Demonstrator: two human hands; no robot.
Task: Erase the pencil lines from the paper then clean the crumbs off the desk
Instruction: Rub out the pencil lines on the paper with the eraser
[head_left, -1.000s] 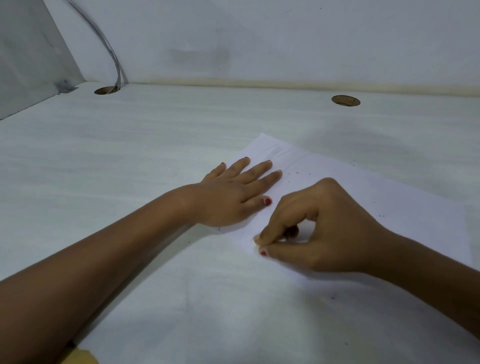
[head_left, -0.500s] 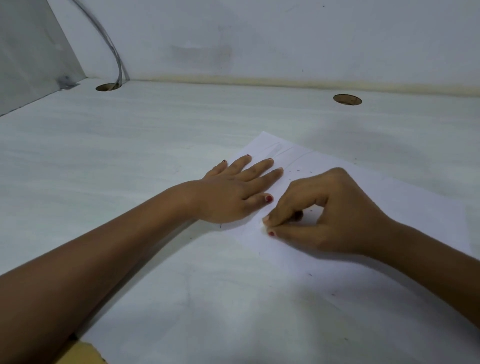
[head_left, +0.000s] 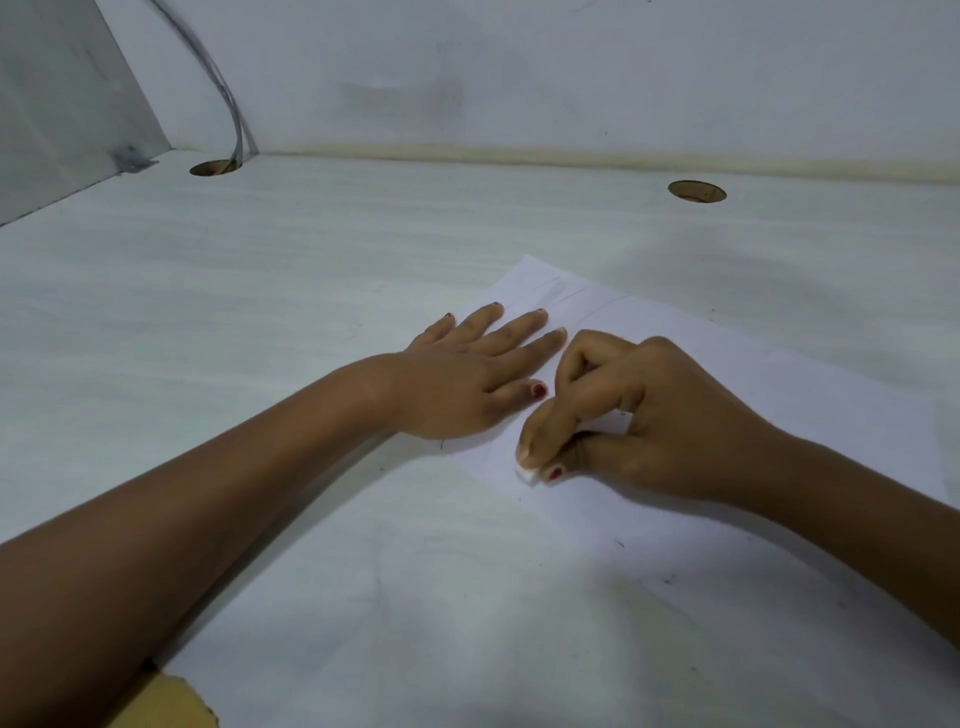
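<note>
A white sheet of paper lies on the pale desk, with faint pencil lines near its far corner. My left hand lies flat on the paper's left edge, fingers straight, pressing it down. My right hand pinches a small white eraser between thumb and forefinger, its tip on the paper near the left edge. Dark eraser crumbs are scattered over the paper and the desk near it.
Two round cable holes are cut in the desk, one at the far left and one at the far right. A cable runs down the back wall into the left hole. A brown chipped desk edge shows at the bottom left.
My right hand has rubbed the eraser back and forth along the paper's left edge, away from me and then back toward me. My left hand has stayed flat in place.
</note>
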